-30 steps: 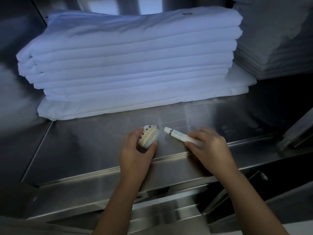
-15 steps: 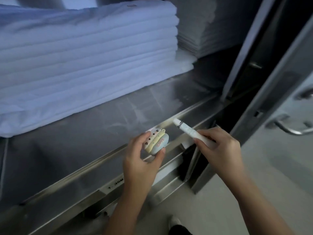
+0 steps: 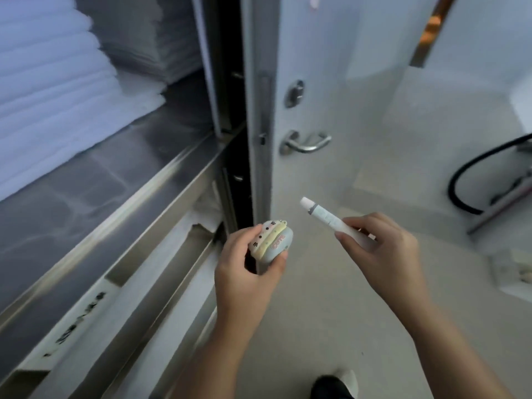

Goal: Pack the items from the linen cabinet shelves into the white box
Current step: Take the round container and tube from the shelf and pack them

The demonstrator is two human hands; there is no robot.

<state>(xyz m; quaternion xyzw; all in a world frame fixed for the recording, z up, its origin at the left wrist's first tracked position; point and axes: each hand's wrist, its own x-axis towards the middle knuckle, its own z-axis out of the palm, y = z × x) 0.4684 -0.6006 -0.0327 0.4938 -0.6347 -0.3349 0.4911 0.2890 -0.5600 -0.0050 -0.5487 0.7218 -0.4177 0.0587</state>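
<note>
My left hand point(image 3: 247, 272) grips a small round pastel toy point(image 3: 272, 241) with a cat face and pink lettering, held in the air past the shelf's right end. My right hand point(image 3: 380, 249) holds a slim white tube point(image 3: 325, 217) with its cap pointing up and left. Both hands are off the steel cabinet shelf point(image 3: 95, 174), over the pale floor. A corner of a white box-like thing point(image 3: 515, 272) shows at the right edge; I cannot tell whether it is the white box.
Folded white linen point(image 3: 49, 90) is stacked on the shelf at the left. The open cabinet door point(image 3: 316, 82) with a metal lever handle point(image 3: 305, 144) stands straight ahead. A black hose point(image 3: 472, 174) loops on the floor at right. My shoe point(image 3: 334, 384) shows at the bottom.
Both hands have lifted the toy and the tube off the shelf and carried them right, away from the cabinet. My view has swung right toward the door and floor.
</note>
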